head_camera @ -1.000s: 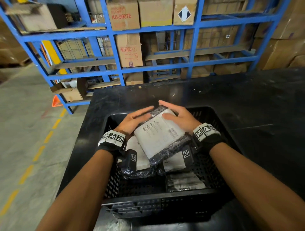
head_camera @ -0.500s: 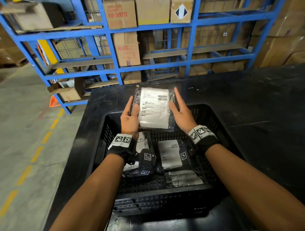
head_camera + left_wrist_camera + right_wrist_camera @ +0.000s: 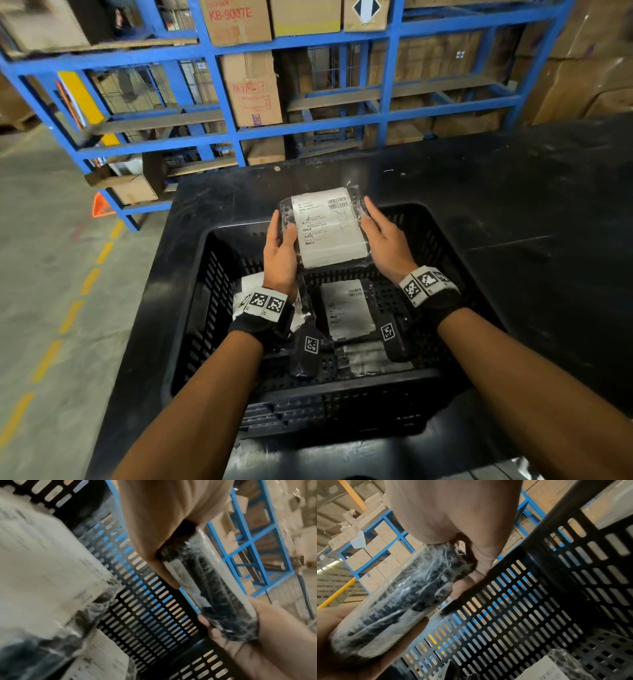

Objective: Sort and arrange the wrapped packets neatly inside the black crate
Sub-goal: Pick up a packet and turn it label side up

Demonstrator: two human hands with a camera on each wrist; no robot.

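Overhead, the left hand [image 3: 279, 255] and right hand [image 3: 385, 241] grasp a labelled wrapped packet [image 3: 327, 228] by its side edges above the far end of the black crate [image 3: 205, 274]; another labelled packet [image 3: 346, 310] lies on the crate floor. Left wrist view: thumb and fingers [image 3: 208, 627] clamp the packet edge. Right wrist view: fingers [image 3: 481, 561] curl under it, beside the slotted crate wall [image 3: 522, 615].
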